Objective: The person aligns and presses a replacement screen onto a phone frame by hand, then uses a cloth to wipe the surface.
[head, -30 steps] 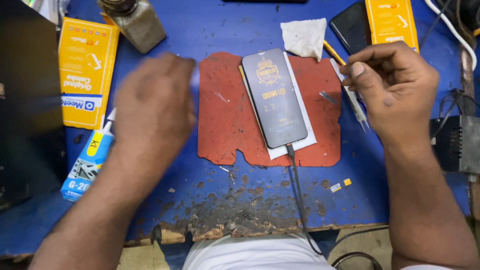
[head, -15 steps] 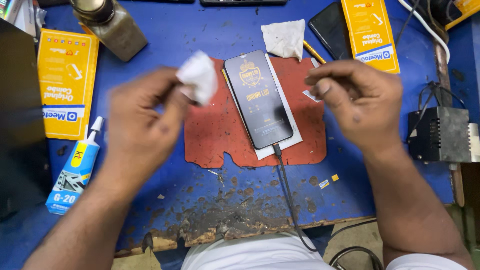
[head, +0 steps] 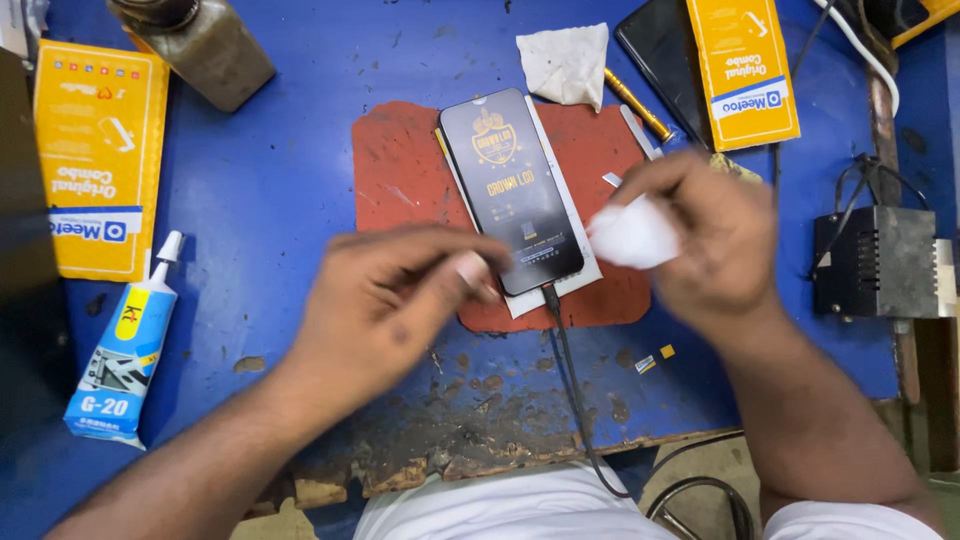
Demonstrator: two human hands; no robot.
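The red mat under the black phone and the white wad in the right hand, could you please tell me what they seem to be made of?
The red mat looks like soft rubber or silicone: matte, lying flat, with scuffed pale marks and rounded, uneven edges. The white wad pinched in the right hand looks like tissue or thin cloth: crumpled and dull; motion blur leaves this open. The black phone has a glossy, glass-like face.

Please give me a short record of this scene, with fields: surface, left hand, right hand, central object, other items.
surface: blue worktable, worn at the near edge, with a red mat
left hand: fingertips at the phone's lower left edge
right hand: holds a white wipe
central object: dark phone on the mat, a cable plugged in at its bottom
other items: glue tube, yellow boxes, crumpled cloth
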